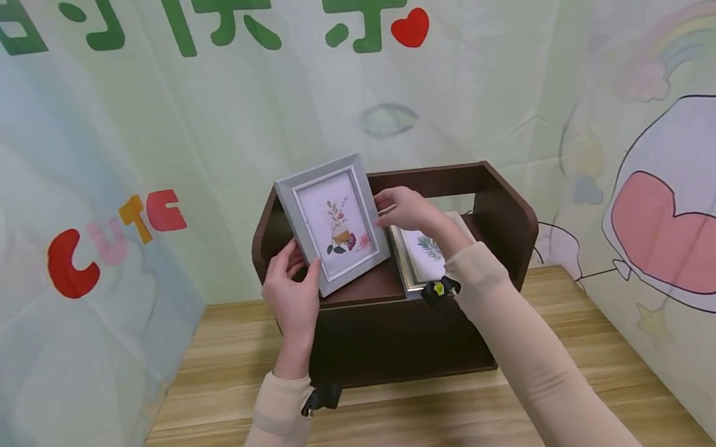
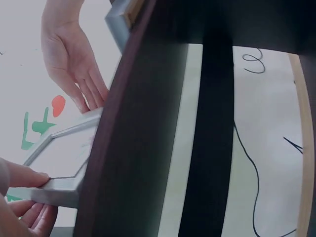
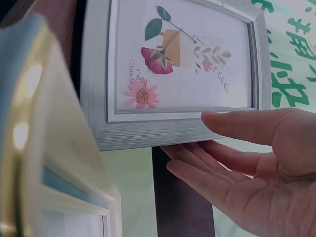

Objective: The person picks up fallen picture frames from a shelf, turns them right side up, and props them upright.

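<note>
A grey picture frame (image 1: 366,216) with a pressed-flower print stands tilted over the left part of a dark brown shelf box (image 1: 399,339). My left hand (image 1: 292,292) grips its lower left edge, thumb on the front and fingers behind, as the left wrist view also shows. At the opposite edge, my right hand (image 1: 409,211) pinches the frame; in the right wrist view the thumb (image 3: 237,126) lies on the front border and the fingers reach behind. Beside it, partly hidden by the right arm, several frames with a leaf print (image 1: 420,250) are on the shelf's right side.
The shelf box has raised side panels (image 1: 512,218) and a back rail (image 1: 430,176). It stands on a wood-grain table (image 1: 406,430). Printed cloth (image 1: 486,87) hangs behind and along both sides. A gold-edged frame (image 3: 22,133) is close to the right wrist camera.
</note>
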The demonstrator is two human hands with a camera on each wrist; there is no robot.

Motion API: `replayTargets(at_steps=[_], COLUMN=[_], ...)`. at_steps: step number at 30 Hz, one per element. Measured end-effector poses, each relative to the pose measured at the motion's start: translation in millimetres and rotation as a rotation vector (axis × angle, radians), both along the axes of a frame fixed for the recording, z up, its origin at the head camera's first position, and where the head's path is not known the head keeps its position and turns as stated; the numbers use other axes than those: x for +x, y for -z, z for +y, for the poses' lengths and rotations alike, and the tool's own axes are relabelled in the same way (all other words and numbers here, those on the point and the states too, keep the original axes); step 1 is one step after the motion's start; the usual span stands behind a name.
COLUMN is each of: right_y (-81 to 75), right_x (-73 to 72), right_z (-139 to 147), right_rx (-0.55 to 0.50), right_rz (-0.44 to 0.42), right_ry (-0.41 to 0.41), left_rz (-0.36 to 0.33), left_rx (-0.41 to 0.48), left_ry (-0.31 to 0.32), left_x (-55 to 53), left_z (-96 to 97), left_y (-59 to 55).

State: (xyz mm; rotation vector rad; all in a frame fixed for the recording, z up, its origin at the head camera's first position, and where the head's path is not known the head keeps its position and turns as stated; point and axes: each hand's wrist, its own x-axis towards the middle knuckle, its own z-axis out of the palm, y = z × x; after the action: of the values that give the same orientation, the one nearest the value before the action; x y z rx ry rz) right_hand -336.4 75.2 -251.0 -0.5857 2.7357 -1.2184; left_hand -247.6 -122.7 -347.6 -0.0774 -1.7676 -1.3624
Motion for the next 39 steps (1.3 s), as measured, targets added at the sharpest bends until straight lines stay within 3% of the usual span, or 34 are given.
replayTargets(at_steps=[10, 16, 31, 39], right_y=[4.5, 14.3, 27.3, 31.3], right_x=[13.2, 16.8, 26.3, 34.2], right_z=[2.2, 3.5, 9.2, 6.6], right_rx=[0.056, 0.017, -0.123, -0.127], right_rz=[0.052, 0.03, -0.043, -0.012], right_ry=[0.051, 0.055, 0.12, 0.154], left_rz=[-0.012, -0.031, -0.076, -0.073], left_rx=[0.007, 0.014, 0.034, 0.052], left_ry=[-0.064, -0.101, -0.128, -0.144], left_x=[1.4, 0.9, -6.7, -12.0], left_z=[3.8, 5.2, 7.8, 9.3], left_y=[13.4, 13.3, 12.2, 12.8])
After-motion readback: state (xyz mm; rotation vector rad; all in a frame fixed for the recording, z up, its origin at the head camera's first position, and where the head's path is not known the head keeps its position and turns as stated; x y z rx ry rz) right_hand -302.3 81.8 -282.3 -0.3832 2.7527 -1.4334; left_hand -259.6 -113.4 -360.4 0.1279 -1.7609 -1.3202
